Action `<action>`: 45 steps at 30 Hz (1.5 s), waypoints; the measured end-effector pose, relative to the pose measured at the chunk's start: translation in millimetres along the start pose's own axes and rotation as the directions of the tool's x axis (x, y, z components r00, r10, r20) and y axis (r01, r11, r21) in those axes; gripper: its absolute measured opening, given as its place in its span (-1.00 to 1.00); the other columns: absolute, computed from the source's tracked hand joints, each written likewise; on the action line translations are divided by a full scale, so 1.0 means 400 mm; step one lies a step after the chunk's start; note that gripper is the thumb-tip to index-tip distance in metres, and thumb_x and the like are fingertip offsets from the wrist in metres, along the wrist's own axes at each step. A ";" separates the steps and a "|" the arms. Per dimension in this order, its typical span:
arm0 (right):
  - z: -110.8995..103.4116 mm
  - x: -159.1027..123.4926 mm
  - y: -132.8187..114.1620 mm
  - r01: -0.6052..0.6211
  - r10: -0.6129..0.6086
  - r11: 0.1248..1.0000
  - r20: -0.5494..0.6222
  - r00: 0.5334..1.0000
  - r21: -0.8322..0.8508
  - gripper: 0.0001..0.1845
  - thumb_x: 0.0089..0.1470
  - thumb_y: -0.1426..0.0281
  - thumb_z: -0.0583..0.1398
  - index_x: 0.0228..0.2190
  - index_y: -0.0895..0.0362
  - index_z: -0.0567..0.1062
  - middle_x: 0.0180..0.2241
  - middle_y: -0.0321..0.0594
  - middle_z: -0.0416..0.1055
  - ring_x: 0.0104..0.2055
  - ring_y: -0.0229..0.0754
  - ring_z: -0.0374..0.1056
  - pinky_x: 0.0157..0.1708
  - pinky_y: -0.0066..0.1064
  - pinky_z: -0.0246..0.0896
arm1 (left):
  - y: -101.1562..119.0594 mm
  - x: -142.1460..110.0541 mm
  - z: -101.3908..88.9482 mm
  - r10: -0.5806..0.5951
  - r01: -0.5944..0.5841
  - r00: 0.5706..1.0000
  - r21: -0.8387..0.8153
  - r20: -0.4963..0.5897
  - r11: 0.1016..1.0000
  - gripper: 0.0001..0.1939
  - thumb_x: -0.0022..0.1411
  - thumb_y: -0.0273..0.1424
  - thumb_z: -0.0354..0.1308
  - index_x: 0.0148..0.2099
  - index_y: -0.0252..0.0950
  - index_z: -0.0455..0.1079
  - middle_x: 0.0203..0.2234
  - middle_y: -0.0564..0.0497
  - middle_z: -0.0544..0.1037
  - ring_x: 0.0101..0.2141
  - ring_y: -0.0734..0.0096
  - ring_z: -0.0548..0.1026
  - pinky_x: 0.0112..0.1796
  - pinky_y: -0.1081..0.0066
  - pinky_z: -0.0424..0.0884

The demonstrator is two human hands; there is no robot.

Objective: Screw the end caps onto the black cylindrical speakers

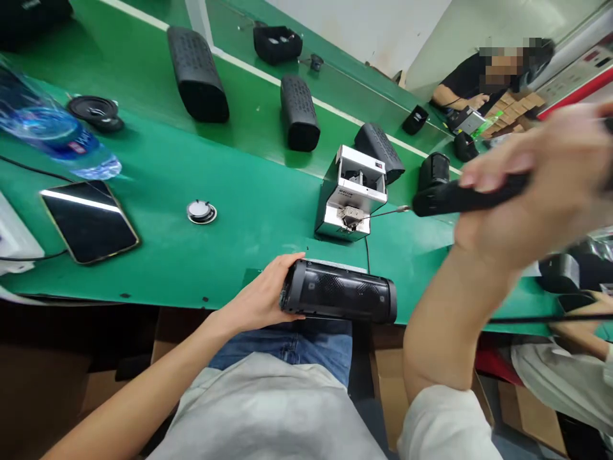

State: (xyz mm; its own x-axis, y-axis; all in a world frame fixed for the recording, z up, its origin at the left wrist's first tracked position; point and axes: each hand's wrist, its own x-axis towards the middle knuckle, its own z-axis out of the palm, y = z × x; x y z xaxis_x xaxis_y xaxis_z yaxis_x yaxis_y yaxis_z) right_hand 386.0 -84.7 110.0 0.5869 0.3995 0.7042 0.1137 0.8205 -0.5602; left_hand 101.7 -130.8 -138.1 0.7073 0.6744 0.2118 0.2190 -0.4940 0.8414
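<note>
My left hand (268, 291) is wrapped around the left end of a black cylindrical speaker (342, 291), which lies sideways over the front table edge. Raised at the right, my right hand (541, 185) is smeared by motion but closed around a black electric screwdriver (460, 195). The screwdriver's thin shaft points left, and its tip is at the front outlet of a white and black screw feeder (354, 191). Whether a screw sits on the tip is too small to tell.
Black speaker housings (198, 73) stand along the green bench (258, 185). To the left are a phone (90, 220), a water bottle (57, 131), a speaker driver (96, 112) and a small round silver part (201, 211). A person (479, 76) sits at the far right; another person's arm (587, 326) shows nearer.
</note>
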 end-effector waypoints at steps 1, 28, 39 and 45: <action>0.016 -0.013 0.021 0.086 -0.083 0.996 0.102 0.991 -0.030 -0.89 0.15 0.49 0.31 -0.34 0.01 0.54 -0.60 -0.52 0.20 -0.69 -0.36 0.17 -0.75 -0.42 0.03 | -0.001 0.001 0.001 0.004 -0.004 1.000 0.000 -0.006 1.000 0.29 0.18 -0.31 0.69 0.66 -0.02 -0.10 0.50 -0.30 0.34 0.48 -0.35 0.41 0.45 -0.26 0.44; -0.011 -0.028 0.198 0.086 -0.004 0.903 0.194 0.981 -0.420 -0.54 0.29 -0.10 0.39 -0.24 -0.15 0.29 -0.51 -0.45 0.13 -0.60 -0.25 -0.02 -0.61 -0.17 0.22 | -0.006 0.007 0.003 -0.004 0.004 1.000 0.031 0.001 1.000 0.36 0.13 -0.36 0.68 0.70 -0.09 -0.14 0.55 -0.37 0.29 0.53 -0.38 0.35 0.48 -0.29 0.37; -0.030 -0.043 0.149 0.038 0.056 0.956 0.307 0.950 -0.290 -0.53 0.15 -0.11 0.43 -0.22 -0.16 0.35 -0.59 -0.50 0.02 -0.62 -0.22 -0.08 -0.52 -0.13 0.15 | -0.003 0.013 0.003 0.025 -0.025 0.999 0.015 -0.027 1.000 0.35 0.15 -0.26 0.70 0.71 -0.11 -0.10 0.51 -0.37 0.35 0.49 -0.40 0.39 0.45 -0.28 0.40; -0.023 -0.016 0.191 0.089 0.016 0.955 0.346 0.938 -0.285 -0.48 0.08 -0.21 0.44 -0.21 -0.19 0.39 -0.59 -0.52 0.07 -0.60 -0.23 0.00 -0.46 -0.10 0.34 | -0.009 0.016 0.005 0.029 -0.029 0.999 0.012 -0.030 1.000 0.38 0.11 -0.26 0.71 0.71 -0.13 -0.09 0.49 -0.38 0.38 0.48 -0.39 0.41 0.45 -0.27 0.40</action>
State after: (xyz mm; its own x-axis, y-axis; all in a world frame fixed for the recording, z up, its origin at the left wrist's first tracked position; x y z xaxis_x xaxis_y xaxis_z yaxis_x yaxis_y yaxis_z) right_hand 398.6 -28.5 58.8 0.2753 0.5293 0.8025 0.3888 0.7021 -0.5965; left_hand 106.7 -125.9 -140.9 0.6933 0.6755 0.2511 0.2061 -0.5198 0.8291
